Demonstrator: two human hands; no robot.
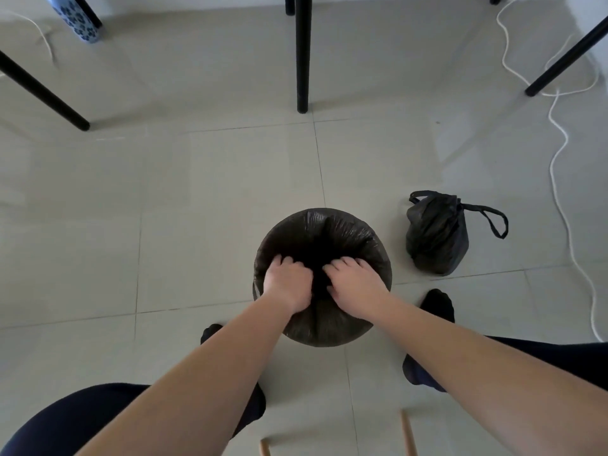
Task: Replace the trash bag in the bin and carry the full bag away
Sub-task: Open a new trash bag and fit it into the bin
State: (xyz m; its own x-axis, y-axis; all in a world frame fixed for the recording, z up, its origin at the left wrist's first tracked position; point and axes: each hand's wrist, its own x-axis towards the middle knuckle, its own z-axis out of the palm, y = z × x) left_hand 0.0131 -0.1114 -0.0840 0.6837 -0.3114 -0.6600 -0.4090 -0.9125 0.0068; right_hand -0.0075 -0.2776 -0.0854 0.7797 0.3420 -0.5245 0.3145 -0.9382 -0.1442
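A round bin stands on the tiled floor in front of me, wrapped all over in a fresh black trash bag (329, 232) so the bin itself is hidden. My left hand (287, 282) and my right hand (353, 280) rest side by side on the bag at the bin's mouth, fingers curled into the plastic around the dark opening. To the right of the bin sits the full black bag (436, 236), tied, with a looped handle lying toward the right.
Black table or chair legs (302, 54) stand ahead, with more at the left and right. A white cable (559, 166) snakes down the right side. A patterned blue bottle (77, 19) stands far left. My socked feet flank the bin; two wooden legs (408, 436) are behind.
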